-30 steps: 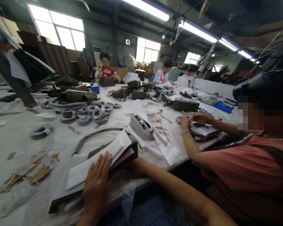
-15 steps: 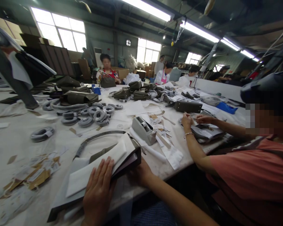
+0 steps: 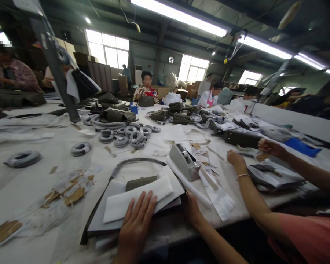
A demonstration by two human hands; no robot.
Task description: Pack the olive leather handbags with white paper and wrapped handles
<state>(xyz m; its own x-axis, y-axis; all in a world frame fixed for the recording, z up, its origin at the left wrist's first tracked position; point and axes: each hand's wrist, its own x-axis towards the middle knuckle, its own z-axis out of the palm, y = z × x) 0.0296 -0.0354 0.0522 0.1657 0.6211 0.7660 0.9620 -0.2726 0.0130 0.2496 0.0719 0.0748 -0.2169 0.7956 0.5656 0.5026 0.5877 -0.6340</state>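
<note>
A dark olive handbag (image 3: 95, 216) lies before me at the table's front edge, its wrapped handle (image 3: 137, 160) arching away from me. On top of it rests a folded white foam sheet (image 3: 117, 209), with more white sheeting under it. My left hand (image 3: 139, 220) lies flat on the foam sheet, fingers stretched out. At the bag's right edge is my right hand (image 3: 194, 212), touching or very close to its side; the fingers are mostly hidden there. Just beyond the bag stands a grey tape dispenser (image 3: 184, 161).
Brown paper tags (image 3: 74, 196) lie loose at left. Wrapped strap coils (image 3: 136, 135) are piled farther back, before heaped olive bags (image 3: 181, 116). At right, a co-worker's hands (image 3: 236, 161) handle another bag (image 3: 275, 174). A metal post (image 3: 57, 73) rises at left.
The view has swung left, so everything sits farther right in the picture. My left hand stays flat on the foam sheet, and my right hand stays by the bag's right edge.
</note>
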